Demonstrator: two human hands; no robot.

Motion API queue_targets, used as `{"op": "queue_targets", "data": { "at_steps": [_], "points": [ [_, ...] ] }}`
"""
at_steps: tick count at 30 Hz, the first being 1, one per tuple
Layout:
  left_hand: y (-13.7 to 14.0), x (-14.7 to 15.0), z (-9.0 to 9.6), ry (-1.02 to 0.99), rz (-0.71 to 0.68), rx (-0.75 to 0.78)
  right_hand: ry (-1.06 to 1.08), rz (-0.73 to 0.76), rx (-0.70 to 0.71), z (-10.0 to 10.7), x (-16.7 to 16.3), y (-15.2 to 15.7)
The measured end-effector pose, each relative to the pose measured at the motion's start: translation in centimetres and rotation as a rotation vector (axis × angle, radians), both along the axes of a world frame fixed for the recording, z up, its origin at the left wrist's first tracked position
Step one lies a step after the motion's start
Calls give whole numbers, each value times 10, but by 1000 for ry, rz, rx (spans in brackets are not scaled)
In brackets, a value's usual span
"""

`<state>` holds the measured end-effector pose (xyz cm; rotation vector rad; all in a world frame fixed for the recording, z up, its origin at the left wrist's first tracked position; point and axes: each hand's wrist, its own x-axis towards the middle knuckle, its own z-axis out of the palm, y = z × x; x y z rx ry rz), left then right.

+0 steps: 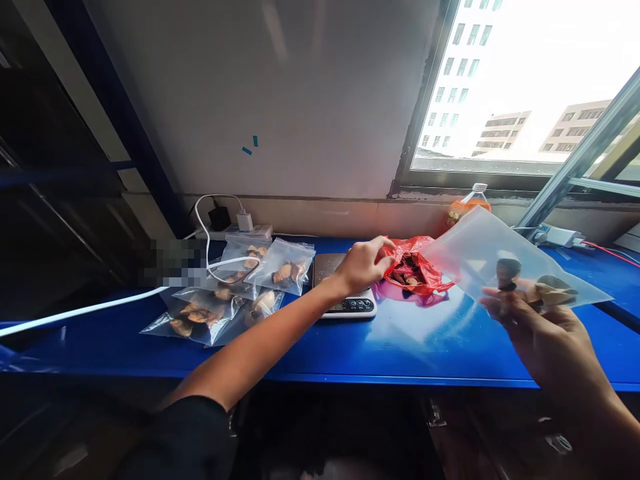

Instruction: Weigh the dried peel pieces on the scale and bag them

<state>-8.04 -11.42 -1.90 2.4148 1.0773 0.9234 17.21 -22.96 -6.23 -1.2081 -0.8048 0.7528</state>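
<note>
My left hand (pixel 364 265) reaches over the kitchen scale (pixel 370 308), its curled fingers pinching the left edge of a red plastic bag (pixel 431 248). Dark dried pieces (pixel 407 270) lie inside the bag's opening. On the right, my right hand (pixel 550 333) grips a translucent plastic bag (pixel 465 247) from below, raised above the table. Several brown and pale dried pieces (pixel 553 291), which look like mushrooms, show through its film near my fingers. My left forearm covers part of the scale, and its display is too small to read.
Several filled clear bags (pixel 200 317) lie left of the scale. A white cable (pixel 100 313) crosses them from a charger (pixel 245 221). Behind the red bag stands a bottle (pixel 473 200) with orange contents. A power strip (pixel 557 236) sits at right on the blue table (pixel 360 363).
</note>
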Motion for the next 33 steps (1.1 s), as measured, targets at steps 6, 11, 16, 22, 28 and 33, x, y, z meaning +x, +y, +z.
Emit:
{"op": "queue_targets", "data": {
  "at_steps": [6, 11, 16, 22, 28, 33],
  "points": [
    [18, 33, -29, 185, 147, -51, -70, -50, 10, -14, 17, 7],
    [52, 35, -10, 73, 200, -166, -775, -14, -50, -11, 40, 28],
    [56, 20, 9, -63, 100, -253, -1441, 79, -150, 35, 40, 72],
    [30, -6, 5, -109, 29, -229, -1640, 116, -349, 95, -7, 138],
    [14, -59, 2, -93, 27, -173, -1547, 34, -336, 113, -32, 160],
    [12, -89, 1, -143, 73, -175, -1433, -238, -322, 150, -33, 144]
  ]
}}
